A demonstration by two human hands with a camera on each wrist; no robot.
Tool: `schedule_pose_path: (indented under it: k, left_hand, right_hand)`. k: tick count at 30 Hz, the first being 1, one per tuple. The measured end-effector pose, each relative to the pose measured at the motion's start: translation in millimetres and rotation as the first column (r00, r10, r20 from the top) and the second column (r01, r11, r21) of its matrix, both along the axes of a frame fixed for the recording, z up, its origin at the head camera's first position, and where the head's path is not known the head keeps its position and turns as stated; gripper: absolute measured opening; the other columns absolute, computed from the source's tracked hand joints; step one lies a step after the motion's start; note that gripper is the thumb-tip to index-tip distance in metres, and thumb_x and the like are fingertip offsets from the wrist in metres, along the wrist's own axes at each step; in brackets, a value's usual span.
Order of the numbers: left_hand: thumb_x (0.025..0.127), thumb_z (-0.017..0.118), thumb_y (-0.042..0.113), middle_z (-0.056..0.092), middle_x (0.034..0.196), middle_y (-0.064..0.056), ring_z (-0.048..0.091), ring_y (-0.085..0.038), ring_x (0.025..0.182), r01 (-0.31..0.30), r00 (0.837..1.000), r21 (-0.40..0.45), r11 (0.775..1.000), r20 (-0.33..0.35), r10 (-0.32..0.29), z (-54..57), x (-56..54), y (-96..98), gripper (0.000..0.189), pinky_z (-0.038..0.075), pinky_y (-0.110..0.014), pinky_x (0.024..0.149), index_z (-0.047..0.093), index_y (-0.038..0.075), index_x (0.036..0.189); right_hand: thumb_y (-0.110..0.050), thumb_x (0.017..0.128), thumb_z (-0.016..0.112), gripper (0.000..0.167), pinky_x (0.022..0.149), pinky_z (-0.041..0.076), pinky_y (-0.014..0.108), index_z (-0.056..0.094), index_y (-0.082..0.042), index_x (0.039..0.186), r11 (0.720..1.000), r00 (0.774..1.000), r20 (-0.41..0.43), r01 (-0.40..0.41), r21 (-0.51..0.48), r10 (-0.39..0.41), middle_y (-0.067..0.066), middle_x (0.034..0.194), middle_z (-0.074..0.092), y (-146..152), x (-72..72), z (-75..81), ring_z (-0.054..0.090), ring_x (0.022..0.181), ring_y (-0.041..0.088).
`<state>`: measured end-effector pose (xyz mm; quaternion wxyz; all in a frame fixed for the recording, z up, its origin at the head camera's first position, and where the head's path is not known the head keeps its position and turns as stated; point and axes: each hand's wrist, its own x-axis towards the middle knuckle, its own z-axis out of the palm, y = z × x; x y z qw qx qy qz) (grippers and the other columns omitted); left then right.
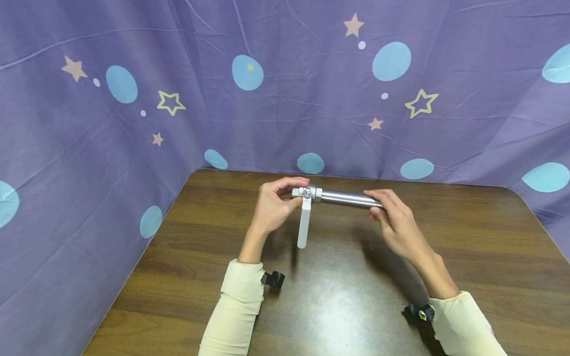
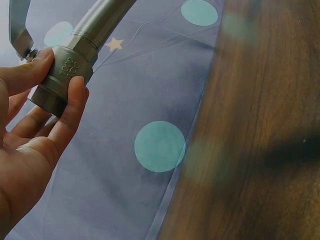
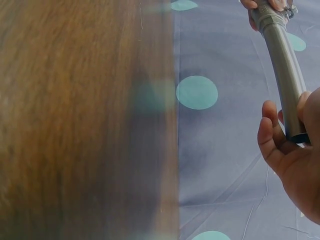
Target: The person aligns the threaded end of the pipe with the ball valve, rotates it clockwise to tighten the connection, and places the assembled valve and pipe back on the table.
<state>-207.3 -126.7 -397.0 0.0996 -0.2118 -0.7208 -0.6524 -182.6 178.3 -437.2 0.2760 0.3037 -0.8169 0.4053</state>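
A metal ball valve (image 1: 316,193) with a long flat lever handle (image 1: 304,225) is joined to a shiny steel pipe (image 1: 347,198). Both are held up above the table, the pipe lying nearly level. My left hand (image 1: 274,205) grips the valve body at its free end, thumb on one side and fingers on the other, as the left wrist view also shows. Around the pipe's right end curl the thumb and fingers of my right hand (image 1: 398,223). The lever points toward me, square to the pipe. In the right wrist view the pipe's open end (image 3: 299,138) shows beside the palm.
Beneath the hands is a brown wooden table (image 1: 191,277) with rounded far corners. A purple curtain (image 1: 285,109) with stars and blue dots hangs behind it and along its left side. Black camera mounts (image 1: 273,280) sit at both wrists.
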Motion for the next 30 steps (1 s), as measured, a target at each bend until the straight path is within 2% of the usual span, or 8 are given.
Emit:
schedule_pose_path:
  k: [2,11,16,18,23,25,30]
  left_hand:
    - [0.08,0.073,-0.021,0.076,0.124,-0.027,0.076,-0.036,0.113,0.0,1.0,-0.001,1.0,-0.001,0.0,-0.3,0.0,0.1,0.035,0.065,-0.036,0.098,0.076,-0.01,0.113]
    - [0.079,0.072,-0.022,0.076,0.124,-0.027,0.076,-0.035,0.112,0.004,1.0,0.004,1.0,-0.003,-0.004,-0.6,0.3,0.0,0.034,0.065,-0.036,0.098,0.076,-0.01,0.112]
    - [0.079,0.073,-0.022,0.076,0.124,-0.027,0.076,-0.036,0.113,0.004,1.0,0.004,1.0,-0.004,-0.004,-0.6,0.2,-0.6,0.034,0.065,-0.035,0.098,0.076,-0.011,0.111]
    - [0.079,0.073,-0.022,0.076,0.124,-0.028,0.076,-0.036,0.112,0.002,1.0,0.006,1.0,-0.005,-0.002,-1.2,-0.3,-1.2,0.034,0.065,-0.035,0.098,0.076,-0.011,0.112]
    - [0.08,0.073,-0.022,0.075,0.124,-0.031,0.076,-0.032,0.11,-0.004,1.0,0.015,1.0,-0.008,0.004,-1.9,-1.5,-1.9,0.035,0.065,-0.036,0.098,0.076,-0.011,0.113]
    - [0.08,0.073,-0.022,0.075,0.123,-0.032,0.076,-0.026,0.108,-0.006,1.0,0.018,1.0,-0.007,0.006,-1.5,-1.5,-1.9,0.034,0.065,-0.037,0.098,0.076,-0.011,0.113]
    - [0.08,0.072,-0.022,0.076,0.122,-0.031,0.075,-0.013,0.102,-0.008,1.0,0.017,1.0,0.001,0.008,-1.2,-2.0,-1.3,0.035,0.066,-0.037,0.096,0.076,-0.011,0.113]
  right_hand:
    - [0.016,0.094,0.066,0.049,0.077,0.052,0.007,0.066,-0.001,0.14,1.0,1.0,0.003,-0.001,-0.002,0.001,0.01,0.116,0.071,0.3,0.2,0.2,0.067,0.08,0.01]
    - [0.014,0.096,0.065,0.045,0.071,0.051,0.009,0.068,-0.001,0.138,1.0,1.0,0.017,0.017,0.02,-0.018,0.005,0.098,0.072,1.3,0.4,2.1,0.066,0.073,0.011]
    - [0.012,0.097,0.065,0.042,0.07,0.051,0.009,0.067,0.002,0.138,0.999,0.999,0.044,0.016,0.042,-0.017,0.003,0.096,0.071,2.5,1.0,2.1,0.066,0.073,0.01]
    - [0.011,0.097,0.067,0.046,0.073,0.052,0.008,0.064,0.002,0.141,0.999,0.998,0.063,0.012,0.041,-0.015,0.007,0.107,0.071,3.0,1.3,1.3,0.068,0.08,0.011]
    - [0.007,0.09,0.078,0.058,0.095,0.045,0.007,0.059,0.0,0.145,0.999,0.997,0.066,0.039,0.033,-0.041,0.02,0.137,0.061,2.4,1.3,0.4,0.061,0.115,0.015]
    - [0.008,0.089,0.079,0.057,0.094,0.043,0.008,0.06,0.001,0.142,0.998,0.998,0.036,0.047,0.028,-0.048,0.022,0.137,0.058,1.4,0.9,1.2,0.055,0.118,0.016]
    - [0.017,0.085,0.077,0.051,0.088,0.046,0.006,0.065,0.004,0.133,0.999,0.997,-0.06,0.04,-0.017,-0.041,0.024,0.13,0.061,-1.8,-0.4,2.4,0.058,0.112,0.018]
